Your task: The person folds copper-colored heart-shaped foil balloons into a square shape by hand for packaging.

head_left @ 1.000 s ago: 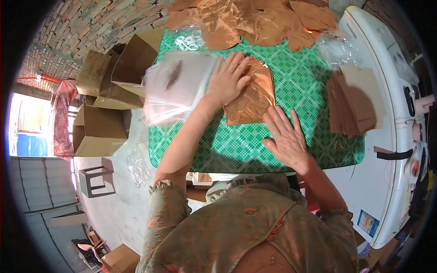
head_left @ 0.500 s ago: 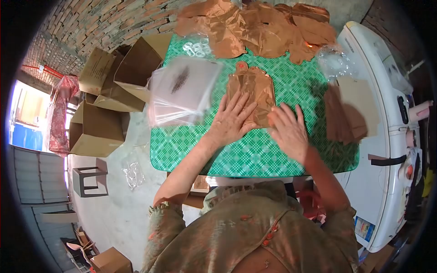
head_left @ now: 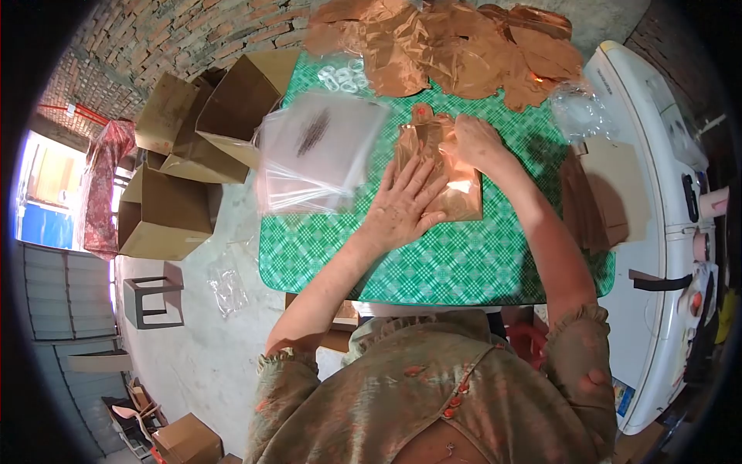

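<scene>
A folded copper-coloured foil piece (head_left: 466,203) lies on the table with the green checked cover (head_left: 433,271). My left hand (head_left: 403,203) rests on its left part with the fingers spread. At its upper right edge, my right hand (head_left: 475,141) has its fingers bent together on the foil, pinching it. A small red mark shows on the tab at the top of the foil. Left of it lies a stack of clear plastic bags (head_left: 309,158) with a dark printed patch.
More copper foil pieces (head_left: 464,50) lie along the far edge. White rings (head_left: 340,77) sit at the far left, crumpled clear plastic (head_left: 580,110) at the far right. Brown card sheets (head_left: 614,185) are on the right. Open cardboard boxes (head_left: 166,213) stand left, near a dark stool (head_left: 153,301).
My right hand has moved up and away from the near right side of the foil to its upper right edge, and its fingers have closed. The foil's right side now sticks out further.
</scene>
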`<state>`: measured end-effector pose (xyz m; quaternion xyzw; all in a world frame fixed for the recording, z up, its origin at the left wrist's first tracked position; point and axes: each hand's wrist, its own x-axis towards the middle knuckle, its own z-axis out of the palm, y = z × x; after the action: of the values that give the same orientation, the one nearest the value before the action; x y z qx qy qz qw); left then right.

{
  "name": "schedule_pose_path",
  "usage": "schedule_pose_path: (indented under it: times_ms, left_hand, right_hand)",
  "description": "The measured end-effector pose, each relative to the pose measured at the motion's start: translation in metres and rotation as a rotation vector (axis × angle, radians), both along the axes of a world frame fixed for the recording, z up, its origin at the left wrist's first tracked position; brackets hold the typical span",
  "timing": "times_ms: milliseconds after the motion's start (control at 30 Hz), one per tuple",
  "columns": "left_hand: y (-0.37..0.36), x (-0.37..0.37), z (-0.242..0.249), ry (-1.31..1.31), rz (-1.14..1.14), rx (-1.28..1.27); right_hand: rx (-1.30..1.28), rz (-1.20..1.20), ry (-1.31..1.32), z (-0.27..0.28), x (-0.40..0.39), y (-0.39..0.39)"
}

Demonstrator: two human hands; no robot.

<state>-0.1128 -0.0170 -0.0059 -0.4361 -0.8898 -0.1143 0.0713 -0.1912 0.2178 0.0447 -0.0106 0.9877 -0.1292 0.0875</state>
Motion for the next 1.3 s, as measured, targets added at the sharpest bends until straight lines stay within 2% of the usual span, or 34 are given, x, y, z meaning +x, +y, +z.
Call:
schedule_pose_path:
  times_ms: [100, 233, 333, 433, 533, 633, 767, 867, 933, 967, 1067, 1100, 1200, 1267, 1300]
  left_hand:
    - [0.001, 0.0, -0.001, 0.022, -0.005, 0.047]
    - [0.001, 0.0, 0.001, 0.027, -0.007, 0.09]
    - [0.0, 0.0, 0.001, 0.02, -0.009, 0.102]
    - [-0.001, 0.0, 0.001, 0.015, -0.002, 0.078]
    - [-0.001, -0.001, 0.003, -0.072, 0.017, 0.105]
    - [-0.008, -0.011, 0.007, -0.144, -0.006, 0.439]
    - [-0.013, -0.027, 0.015, -0.348, 0.15, 0.706]
    - [-0.014, -0.031, 0.044, -0.863, 0.159, 1.107]
    - [-0.023, -0.038, 0.055, -1.009, 0.142, 1.097]
    - [-0.026, -0.04, 0.06, -1.083, 0.129, 1.089]
    - [-0.032, -0.017, 0.078, -1.073, 0.034, 0.938]
    - [-0.036, -0.008, 0.076, -1.062, -0.037, 0.957]
    - [-0.044, 0.038, 0.054, -1.105, -0.032, 0.997]
    - [-0.047, 0.069, 0.049, -0.592, -0.193, 0.751]
    - [-0.048, 0.085, 0.044, -0.572, -0.178, 0.698]
  right_hand:
    - [-0.063, -0.126, 0.031, 0.007, -0.003, -0.002]
    - [-0.328, 0.029, -0.169, -0.022, -0.041, 0.034]
    - [-0.598, 0.072, -0.29, -0.004, -0.03, 0.034]
    - [-0.646, 0.025, -0.316, 0.011, -0.018, 0.026]
    - [-0.606, 0.091, -0.239, 0.04, 0.0, 0.015]
    - [-0.707, 0.101, -0.242, 0.03, -0.002, 0.022]
    - [-0.792, 0.112, -0.138, 0.041, 0.019, 0.014]
    - [-0.77, 0.134, 0.018, 0.065, 0.048, 0.002]
    - [-0.671, 0.175, 0.168, 0.088, 0.075, -0.006]
    - [-0.559, 0.236, 0.355, 0.09, 0.086, -0.009]
    - [-0.589, 0.443, 0.695, 0.08, 0.125, -0.014]
    - [-0.471, 0.534, 0.787, 0.076, 0.14, -0.01]
    - [-0.481, 0.52, 0.864, 0.056, 0.202, -0.006]
    - [-0.517, 0.508, 0.806, 0.018, 0.235, 0.009]
    - [-0.517, 0.459, 0.782, 0.005, 0.252, 0.012]
